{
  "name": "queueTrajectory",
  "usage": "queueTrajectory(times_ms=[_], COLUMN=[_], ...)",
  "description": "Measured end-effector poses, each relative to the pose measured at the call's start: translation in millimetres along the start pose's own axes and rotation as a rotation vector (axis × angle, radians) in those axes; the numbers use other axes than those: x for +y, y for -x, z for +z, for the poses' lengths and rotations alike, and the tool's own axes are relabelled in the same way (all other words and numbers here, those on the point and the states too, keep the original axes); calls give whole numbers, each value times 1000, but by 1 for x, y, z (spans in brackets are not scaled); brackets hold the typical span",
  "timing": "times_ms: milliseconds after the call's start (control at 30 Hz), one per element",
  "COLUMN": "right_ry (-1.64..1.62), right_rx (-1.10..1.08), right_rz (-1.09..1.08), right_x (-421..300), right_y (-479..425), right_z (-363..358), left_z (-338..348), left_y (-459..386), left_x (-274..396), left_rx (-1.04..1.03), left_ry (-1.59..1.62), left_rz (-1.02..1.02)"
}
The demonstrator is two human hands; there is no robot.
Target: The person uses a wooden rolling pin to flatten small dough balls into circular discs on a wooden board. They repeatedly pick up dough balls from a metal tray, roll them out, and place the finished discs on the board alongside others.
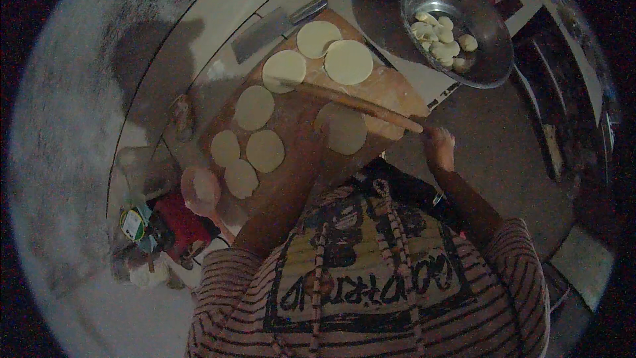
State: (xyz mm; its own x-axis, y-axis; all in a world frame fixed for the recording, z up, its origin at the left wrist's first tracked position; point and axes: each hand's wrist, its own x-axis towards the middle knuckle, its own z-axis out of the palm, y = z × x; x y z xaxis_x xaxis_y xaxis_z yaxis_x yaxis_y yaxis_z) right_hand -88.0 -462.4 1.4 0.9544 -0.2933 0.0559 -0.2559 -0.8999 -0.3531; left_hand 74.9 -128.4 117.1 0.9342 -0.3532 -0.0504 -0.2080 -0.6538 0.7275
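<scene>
My right hand (440, 146) grips the near right end of a slim wooden rolling pin (370, 106). The pin slants across a wooden board (392, 87), above a flat dough round (348, 134). In shadow at that round's left edge is my left hand (314, 124), just below the pin. Its fingers are too dark and blurred to make out. Other dough rounds lie on the board: two overlap at the far end (348, 62), one (284, 70) lies by the pin's left end, and several smaller ones (265, 150) are on the left.
A cleaver (263, 32) with a metal handle lies past the board's far left edge. At the far right, a metal bowl (489, 54) contains several dough pieces (439, 40). A round pink utensil (200, 190) and a red item (185, 223) are at the left.
</scene>
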Motion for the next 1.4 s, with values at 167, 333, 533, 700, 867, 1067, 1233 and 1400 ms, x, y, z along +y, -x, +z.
queueTrajectory(times_ms=[167,333,533,700,867,1067,1233,1400], right_ry=[-110,-190,-243,-145,-47,-37,-45,-244], right_rx=[120,82,81,33,-52,-123,30,1], right_rz=[13,11,-15,-48,-111,-336,-374,-193], right_x=[-15,-12,-32,-34,-22,-11,-2,-5], right_y=[-1,-2,-2,-11,-26,-50,-67,-97], right_z=[-19,-10,-14,-14,-4,-20,-12,4], left_z=[19,39,18,0,28,27,41,36], left_y=[-26,-28,-10,1,11,9,16,-19], left_x=[-28,-67,-46,0,-68,-92,-99,-101], left_rx=[-162,-71,-133,-209,132,-8,119,97], left_ry=[64,217,12,-104,-217,-389,-580,-479], left_rz=[-151,-271,-327,-375,-193,-36,202,105])
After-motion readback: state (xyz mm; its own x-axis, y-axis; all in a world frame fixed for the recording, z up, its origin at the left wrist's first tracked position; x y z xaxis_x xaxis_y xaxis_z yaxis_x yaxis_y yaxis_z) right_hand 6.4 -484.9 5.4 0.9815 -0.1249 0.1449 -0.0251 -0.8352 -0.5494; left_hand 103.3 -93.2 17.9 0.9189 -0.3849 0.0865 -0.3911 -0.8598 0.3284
